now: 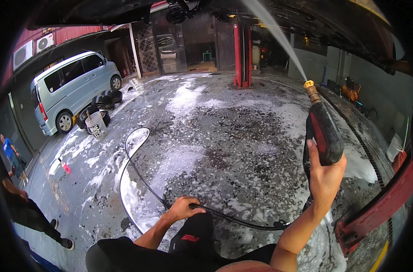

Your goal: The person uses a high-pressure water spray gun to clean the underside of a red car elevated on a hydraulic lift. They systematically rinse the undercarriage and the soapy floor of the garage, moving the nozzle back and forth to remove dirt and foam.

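My right hand (328,181) is wrapped round a black and red pressure washer gun (324,133), raised at the right. From its yellow nozzle tip (309,84) a white water jet (279,38) shoots up toward the dark underside of a raised vehicle (333,27). Low in the middle, my left hand (184,208) is closed round the black hose (233,220), close to my knee. The hose runs right toward the gun and left into a loop on the foamy floor (215,158). My right hand hides the gun's trigger.
Red lift posts (238,56) stand ahead and at the near right (378,204). At the left are a light blue van (75,86), stacked tyres (104,100), a whitish bucket (96,124) and a pink bottle (65,167). Two people stand at the far left. A drain grate (363,143) runs along the right.
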A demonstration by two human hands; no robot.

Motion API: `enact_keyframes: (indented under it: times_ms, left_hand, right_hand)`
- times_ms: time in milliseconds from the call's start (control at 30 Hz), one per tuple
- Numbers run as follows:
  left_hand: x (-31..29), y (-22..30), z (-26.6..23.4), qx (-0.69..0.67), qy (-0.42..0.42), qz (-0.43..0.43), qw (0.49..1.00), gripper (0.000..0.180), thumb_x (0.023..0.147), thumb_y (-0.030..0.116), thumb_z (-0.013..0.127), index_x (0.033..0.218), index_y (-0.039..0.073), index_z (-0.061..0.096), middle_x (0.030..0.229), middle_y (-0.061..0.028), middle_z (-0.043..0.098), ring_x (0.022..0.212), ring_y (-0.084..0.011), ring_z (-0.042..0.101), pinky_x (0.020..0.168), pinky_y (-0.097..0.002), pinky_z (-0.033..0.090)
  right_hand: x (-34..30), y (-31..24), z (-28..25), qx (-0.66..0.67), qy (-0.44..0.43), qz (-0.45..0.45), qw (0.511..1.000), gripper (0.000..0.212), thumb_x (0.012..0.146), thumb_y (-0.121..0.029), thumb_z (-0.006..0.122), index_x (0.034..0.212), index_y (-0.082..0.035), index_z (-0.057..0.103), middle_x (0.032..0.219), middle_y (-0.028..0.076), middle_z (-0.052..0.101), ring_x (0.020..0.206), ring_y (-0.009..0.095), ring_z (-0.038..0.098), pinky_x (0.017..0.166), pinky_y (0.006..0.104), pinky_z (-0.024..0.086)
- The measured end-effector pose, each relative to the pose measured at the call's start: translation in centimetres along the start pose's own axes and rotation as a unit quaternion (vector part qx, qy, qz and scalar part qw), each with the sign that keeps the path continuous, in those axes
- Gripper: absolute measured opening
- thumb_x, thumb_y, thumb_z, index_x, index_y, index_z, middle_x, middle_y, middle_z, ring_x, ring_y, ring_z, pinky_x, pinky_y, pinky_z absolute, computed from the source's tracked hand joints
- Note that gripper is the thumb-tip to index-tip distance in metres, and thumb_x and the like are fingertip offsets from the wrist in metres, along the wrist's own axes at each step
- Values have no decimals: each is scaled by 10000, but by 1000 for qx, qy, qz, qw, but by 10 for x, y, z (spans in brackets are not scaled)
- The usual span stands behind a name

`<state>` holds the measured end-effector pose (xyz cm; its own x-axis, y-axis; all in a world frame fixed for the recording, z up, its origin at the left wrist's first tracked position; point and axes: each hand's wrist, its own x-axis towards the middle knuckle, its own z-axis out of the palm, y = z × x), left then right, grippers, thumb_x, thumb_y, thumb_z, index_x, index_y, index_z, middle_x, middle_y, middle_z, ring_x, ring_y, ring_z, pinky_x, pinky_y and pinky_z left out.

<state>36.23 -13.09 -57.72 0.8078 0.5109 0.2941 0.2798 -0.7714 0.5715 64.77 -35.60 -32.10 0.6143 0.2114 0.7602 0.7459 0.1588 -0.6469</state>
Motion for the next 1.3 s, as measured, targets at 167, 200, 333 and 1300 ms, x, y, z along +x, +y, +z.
enact_keyframes:
  times_ms: [167,200,333,1300]
  left_hand:
    - [-29,-1,-13,9,-23,-59,998,444,798,450,789,906,30,698,831,-131,676,761,-290,682,661,-372,520]
    - [-36,-7,-13,26,-14,-62,998,454,799,466,783,907,33,695,831,-128,674,761,-284,681,661,-372,519]
    - [12,-11,14,-1,3,52,999,484,827,506,728,908,34,658,858,-151,665,818,-353,656,686,-453,497]
    - [-39,-18,-15,17,96,-173,980,442,751,406,837,883,4,713,840,-143,695,767,-295,693,690,-363,540]
  right_hand:
    - [-4,2,31,23,-59,-9,998,312,852,-141,770,1065,51,650,945,128,715,827,173,631,802,318,496]
    - [-5,7,34,-6,-53,-3,999,351,850,-177,779,1045,78,638,949,153,710,820,215,637,808,347,502]
    - [22,59,-15,-179,-17,-73,981,454,897,-275,732,1189,49,603,1020,102,627,805,144,541,698,284,445]
    - [50,167,68,142,-16,192,971,224,883,-190,748,783,-38,617,600,0,551,469,89,507,407,264,405]
